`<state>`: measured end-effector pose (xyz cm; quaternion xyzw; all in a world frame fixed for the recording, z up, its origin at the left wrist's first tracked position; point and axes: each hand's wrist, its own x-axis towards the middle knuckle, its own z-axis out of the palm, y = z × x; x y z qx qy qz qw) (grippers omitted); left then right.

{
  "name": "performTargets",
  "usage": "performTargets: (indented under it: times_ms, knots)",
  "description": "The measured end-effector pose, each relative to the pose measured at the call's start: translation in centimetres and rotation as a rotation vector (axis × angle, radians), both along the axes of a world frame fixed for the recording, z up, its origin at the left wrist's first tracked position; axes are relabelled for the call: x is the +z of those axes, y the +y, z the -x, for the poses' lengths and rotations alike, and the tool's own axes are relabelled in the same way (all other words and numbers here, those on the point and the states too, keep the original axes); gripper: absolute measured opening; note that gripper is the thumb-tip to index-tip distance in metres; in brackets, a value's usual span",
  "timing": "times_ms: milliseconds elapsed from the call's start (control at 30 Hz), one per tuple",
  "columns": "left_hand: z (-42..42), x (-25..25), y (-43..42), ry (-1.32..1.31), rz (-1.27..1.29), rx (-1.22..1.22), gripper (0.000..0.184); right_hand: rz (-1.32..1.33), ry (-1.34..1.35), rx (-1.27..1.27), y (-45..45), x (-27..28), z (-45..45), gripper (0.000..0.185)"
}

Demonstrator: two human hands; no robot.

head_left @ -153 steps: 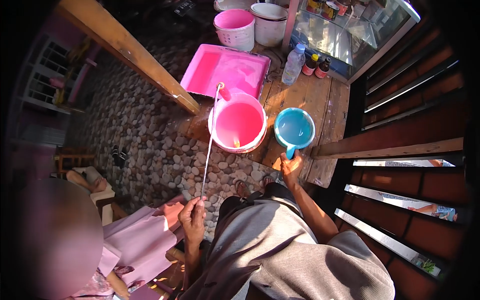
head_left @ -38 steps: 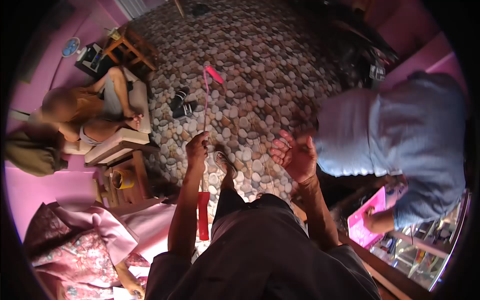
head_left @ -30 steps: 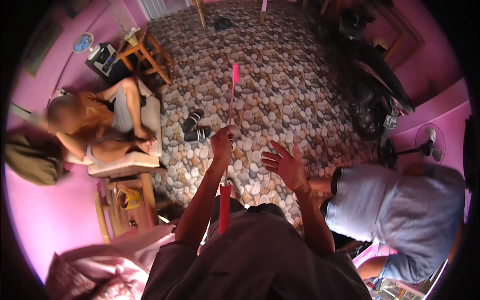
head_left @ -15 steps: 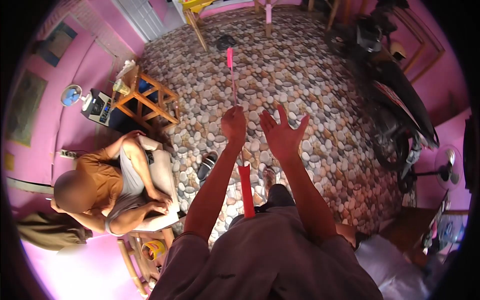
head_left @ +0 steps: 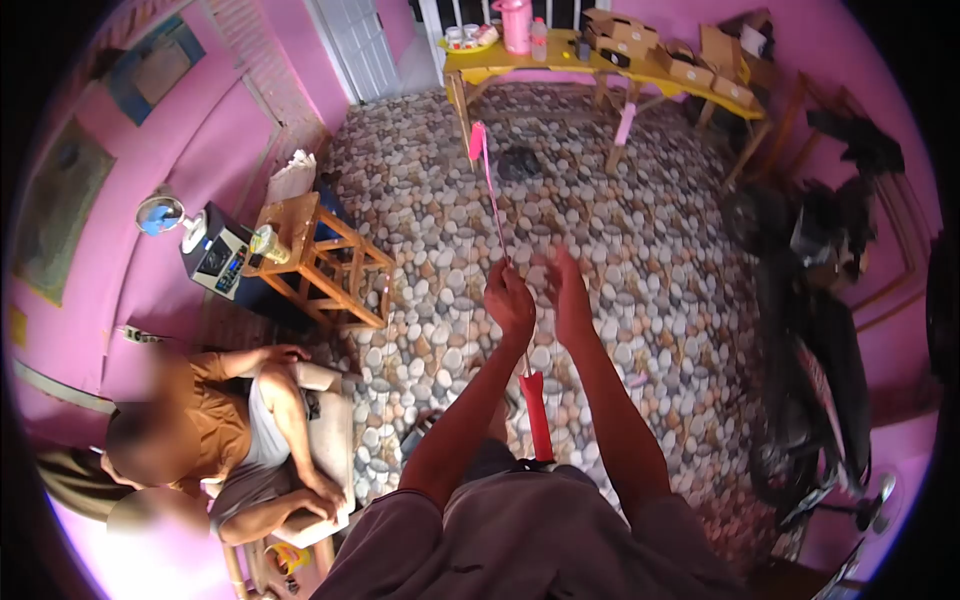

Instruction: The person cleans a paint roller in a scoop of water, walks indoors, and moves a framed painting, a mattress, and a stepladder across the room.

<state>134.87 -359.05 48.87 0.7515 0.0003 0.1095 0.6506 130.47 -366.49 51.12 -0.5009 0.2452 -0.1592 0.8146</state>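
Observation:
A paint roller with a long thin metal rod is in my left hand (head_left: pixel 510 305). Fingers wrap round the rod about midway along it. The roller's pink head (head_left: pixel 477 141) points away from me, and its red handle (head_left: pixel 536 418) reaches back to my waist. Just right of the rod, my right hand (head_left: pixel 568 300) is raised near the left one without gripping the tool. Its fingers are blurred by motion but look stretched out and apart.
A person in a brown shirt (head_left: pixel 215 415) sits at the left. Behind them stand a wooden stool (head_left: pixel 340 265) and a small fan (head_left: pixel 160 215). A yellow table (head_left: pixel 560 62) with boxes (head_left: pixel 625 38) is at the back. A motorcycle (head_left: pixel 815 350) stands at the right.
The view has tilted up, bringing the back table into sight. My right hand has turned and come closer to my left hand, which keeps its hold on the rod.

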Motion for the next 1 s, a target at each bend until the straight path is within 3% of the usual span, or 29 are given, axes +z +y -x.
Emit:
performTargets:
  times_ms: [67,100,133,200,233,267,300,367,400,433,500,567,600,633,667,700,733,767,800,833,867,933,967,1000]
  knots:
    - [-5.6,-0.3,-0.9,-0.003,0.045,0.040,0.037,0.414,0.136,0.209,-0.5,-0.1,-0.7,0.058]
    - [-8.5,-0.1,-1.5,-0.004,0.066,0.063,0.037,0.348,0.136,0.314,-0.7,-0.3,-0.6,0.054]
    - [-11.4,0.4,-1.8,0.028,0.037,0.075,0.031,0.434,0.302,0.387,-0.9,-0.7,-1.2,0.055]
    - [-16.9,1.7,-3.0,0.065,0.133,0.092,0.030,0.412,0.263,0.541,-2.1,-3.6,-2.4,0.058]
    - [-19.4,2.1,-3.6,0.107,0.202,0.087,0.030,0.472,0.330,0.614,-2.3,-3.4,-3.8,0.051]
    - [-22.4,0.9,-4.5,0.133,0.211,0.099,0.030,0.460,0.361,0.638,-2.4,-3.2,-5.8,0.030]
    - [-24.6,-0.4,-5.4,0.149,0.205,0.102,0.030,0.451,0.375,0.644,-2.6,-3.1,-7.6,0.030]
    - [-28.4,-1.1,-6.4,0.133,0.293,0.074,0.030,0.180,0.404,0.396,-1.8,-1.3,-11.9,0.016]
    - [-30.4,-1.4,-6.8,0.141,0.278,0.064,0.030,0.418,0.395,0.375,-2.9,-3.2,-13.8,0.013]
    - [-32.4,-1.7,-7.1,0.150,0.328,-0.062,0.030,0.427,0.462,0.325,-3.5,-3.6,-15.8,0.017]
    - [-36.6,-2.5,-7.0,0.167,0.377,-0.187,0.031,0.928,0.429,0.182,-4.9,-4.3,-19.9,0.020]
    - [-43.4,-6.7,-4.2,0.577,0.720,-0.557,0.035,1.019,0.483,0.093,-7.8,-7.4,-23.2,0.022]
    - [-47.7,-12.4,-1.5,0.421,-0.085,-0.661,0.041,1.020,0.509,0.073,-8.9,-8.1,-24.5,0.022]
    - [-50.5,-16.4,1.7,0.314,-0.682,-0.722,0.043,1.025,0.528,0.053,-10.4,-8.7,-26.3,0.023]
    - [-51.9,-19.5,5.1,0.183,-1.259,-0.754,0.045,1.057,0.536,0.052,-11.9,-9.3,-28.3,0.022]
    - [-53.2,-22.0,8.3,0.118,-1.599,-0.801,0.048,1.085,0.549,0.048,-13.3,-9.9,-29.8,0.022]
    - [-54.0,-23.2,11.1,0.158,-1.593,-0.784,0.050,1.127,0.589,0.078,-14.8,-10.5,-31.6,0.021]
    - [-53.8,-22.6,13.3,0.348,-1.284,-0.729,0.050,1.160,0.662,0.114,-16.2,-11.0,-33.7,0.024]
    - [-52.2,-23.3,16.0,0.192,-1.081,-0.552,0.054,1.154,0.706,0.141,-17.0,-11.0,-35.9,0.025]
    - [-52.0,-24.1,18.5,0.469,-1.199,-0.718,0.062,1.156,0.749,0.171,-17.9,-10.8,-38.3,0.027]
    - [-50.9,-23.3,20.5,0.863,-1.252,-0.727,0.063,1.151,0.727,0.200,-18.7,-10.7,-40.8,0.027]
    - [-47.2,-21.5,23.4,0.879,-1.298,-0.751,0.059,1.098,0.648,0.244,-20.3,-11.1,-46.4,0.028]
    - [-44.4,-24.9,26.6,0.800,-1.226,-0.762,0.054,1.104,0.615,0.282,-21.1,-11.3,-49.4,0.029]
    - [-41.5,-27.4,27.1,1.079,-1.249,-0.655,0.052,1.101,0.613,0.333,-21.7,-11.5,-52.5,0.030]
